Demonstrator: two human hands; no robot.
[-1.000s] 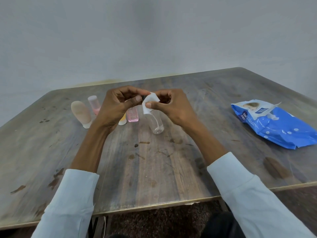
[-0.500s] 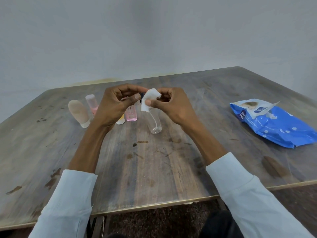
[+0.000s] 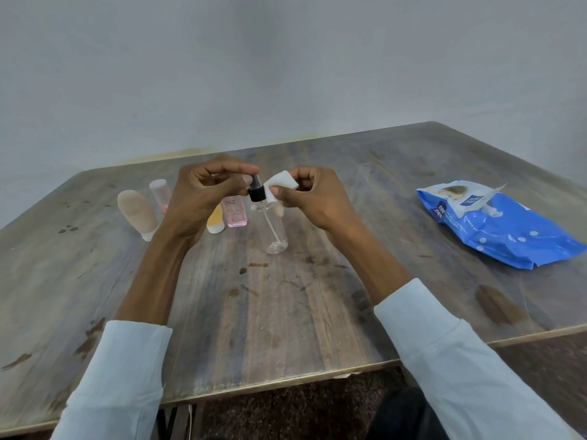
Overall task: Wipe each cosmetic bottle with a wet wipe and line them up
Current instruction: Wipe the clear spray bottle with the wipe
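Clear plastic spray bottle with black pump cap, held above the worn grey-brown wooden table, tilted so its base points toward the camera; dip tube visible inside, apparently no liquid. Left hand pinches the top of the black cap between thumb and curled fingers, carrying the bottle's weight from there. Right hand grips a small folded white wet wipe between thumb and forefinger, the wipe touching the cap's right side and the bottle's shoulder. Judgement: step in hand is wiping this bottle, at the cap and neck. Behind the left hand, 4 other bottles stand close together on the table: a beige upside-down squeeze tube at far left, a pale pink capped bottle just beside it, a small yellow tube with white cap, mostly hidden by the wrist, and a square pink clear bottle lettered "DGZ". These look like the row in progress; whether each is wiped cannot be told. Blue wet-wipe pack, flap lifted, lies well apart at the right. Next move probably calls for a lower left-hand hold so the wipe can run down the body, then standing the bottle beside the pink square one. Thin, light plastic: could slip from a cap-only pinch.
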